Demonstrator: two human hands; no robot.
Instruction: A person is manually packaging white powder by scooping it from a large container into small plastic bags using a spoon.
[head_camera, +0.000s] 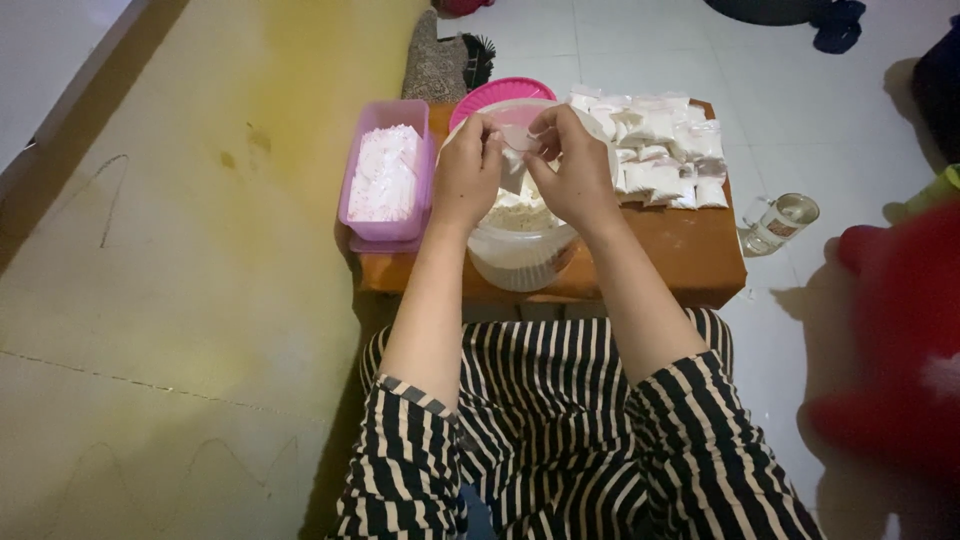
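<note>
A small clear plastic bag (519, 137) is held between both hands above a round clear tub (520, 245) of pale powder. The left hand (466, 172) is closed on the bag's left edge, its fingers (490, 135) pinched together on the plastic; the right hand (575, 165) is clamped on the right edge in the same way. The bag appears to be stretched roughly crosswise between the hands, but its long axis and the side on which its mouth lies cannot be made out, since most of it is hidden behind the fingers and the plastic is see-through.

The tub is set on a low wooden table (690, 255), and its rim is largely covered by the hands. A pink lid (490, 95) is seen behind the tub, partly hidden. A lilac rectangular container (385, 175) with white contents is placed just to the left of the tub. A pile of small filled white packets (660, 150) is laid on the right of the table. A glass jar (780, 220) is lying on the floor beside the table. A blurred red object (900, 340) is cut off at the right edge.
</note>
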